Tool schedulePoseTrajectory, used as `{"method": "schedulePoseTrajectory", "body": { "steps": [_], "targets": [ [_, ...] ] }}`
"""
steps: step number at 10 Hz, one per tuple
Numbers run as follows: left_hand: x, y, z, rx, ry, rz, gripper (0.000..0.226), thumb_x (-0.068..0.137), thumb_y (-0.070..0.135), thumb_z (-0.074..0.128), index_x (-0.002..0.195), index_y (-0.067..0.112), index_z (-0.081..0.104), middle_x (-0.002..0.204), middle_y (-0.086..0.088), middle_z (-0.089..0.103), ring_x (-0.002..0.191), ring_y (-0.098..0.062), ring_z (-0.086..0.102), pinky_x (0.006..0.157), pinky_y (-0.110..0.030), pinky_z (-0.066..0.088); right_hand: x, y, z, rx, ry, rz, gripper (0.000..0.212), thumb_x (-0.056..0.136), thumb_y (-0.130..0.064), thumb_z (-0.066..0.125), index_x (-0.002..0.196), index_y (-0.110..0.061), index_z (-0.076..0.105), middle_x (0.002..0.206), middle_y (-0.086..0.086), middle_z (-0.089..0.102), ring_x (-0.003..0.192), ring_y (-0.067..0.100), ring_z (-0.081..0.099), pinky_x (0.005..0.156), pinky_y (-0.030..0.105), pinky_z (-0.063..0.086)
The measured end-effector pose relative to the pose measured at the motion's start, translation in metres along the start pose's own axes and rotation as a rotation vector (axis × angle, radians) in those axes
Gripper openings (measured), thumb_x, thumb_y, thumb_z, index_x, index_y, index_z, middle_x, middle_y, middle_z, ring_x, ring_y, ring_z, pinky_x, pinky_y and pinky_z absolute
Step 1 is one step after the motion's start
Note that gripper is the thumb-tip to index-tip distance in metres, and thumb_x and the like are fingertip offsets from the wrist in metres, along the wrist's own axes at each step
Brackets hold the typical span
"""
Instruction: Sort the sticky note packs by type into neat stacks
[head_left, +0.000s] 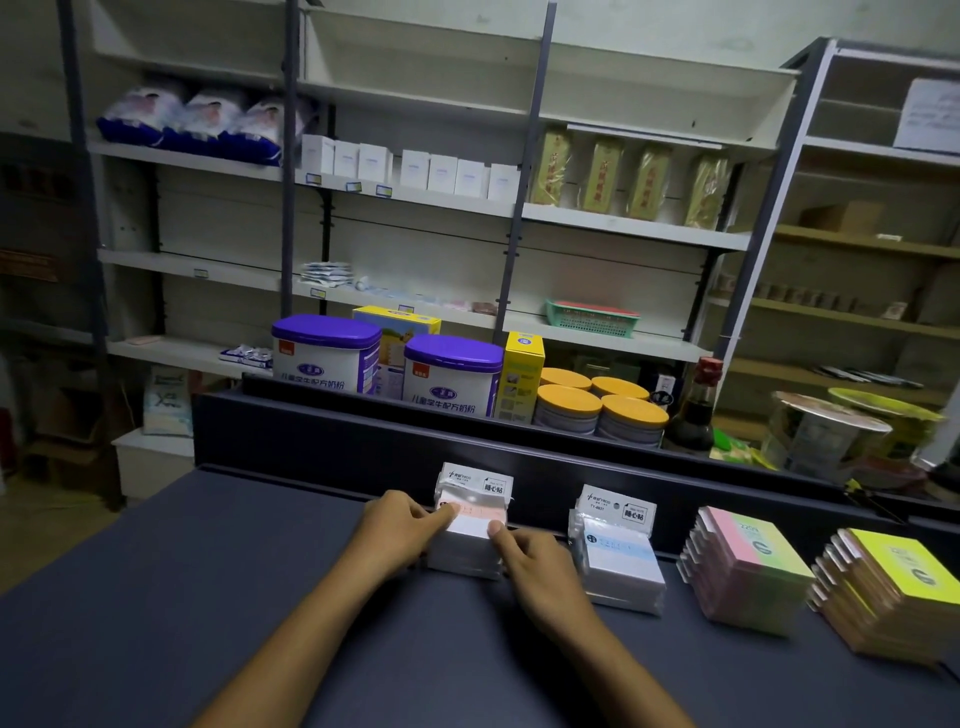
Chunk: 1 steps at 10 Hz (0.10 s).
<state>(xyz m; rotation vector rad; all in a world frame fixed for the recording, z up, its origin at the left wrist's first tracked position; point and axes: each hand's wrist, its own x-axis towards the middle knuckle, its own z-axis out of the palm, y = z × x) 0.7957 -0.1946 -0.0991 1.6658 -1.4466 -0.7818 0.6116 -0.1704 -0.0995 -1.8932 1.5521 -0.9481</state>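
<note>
Dark blue-grey counter (208, 571) held four stacks along its back rail. Both hands flanked the leftmost stack of clear-wrapped pink-banded sticky note packs (470, 540): left hand (397, 530) pinching its left edge, right hand (535, 564) gripping its right, equally near, long axis running away from the person.

A: Where do the stacks stand on the dark blue counter (208, 597)?

B: Four stand in a row along its back wall. The stack of white wrapped packs with a pink stripe (470, 525) is the most to the left. The stack of white wrapped packs with a blue stripe (618, 558) is to its right, then the pink and green pad stack (745, 566), then the yellow pad stack (893, 587) at the far right.

A: And the hands?

B: The left hand (397, 530) touches the first stack on its left side, the right hand (535, 564) on its right side, between the two wrapped stacks.

A: What is behind the wall?

B: Two white tins with purple lids (384, 364), and to their right the tins with orange lids (602, 408). The white metal shelves (415, 208) are behind these.
</note>
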Motion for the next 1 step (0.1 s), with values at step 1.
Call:
{"method": "schedulePoseTrajectory", "body": {
  "steps": [1],
  "targets": [
    [-0.0008, 0.0019, -0.0076, 0.02, 0.09, 0.026, 0.054, 0.081, 0.065, 0.06, 0.05, 0.02, 0.062, 0.061, -0.013, 0.068, 0.06, -0.025, 0.065, 0.065, -0.036, 0.056, -0.0023, -0.0013, 0.0017, -0.03, 0.026, -0.054, 0.047, 0.101, -0.048, 0.043, 0.09, -0.007, 0.065, 0.086, 0.002, 0.065, 0.089, 0.021, 0.062, 0.077, 0.031, 0.043]
  ]
}}
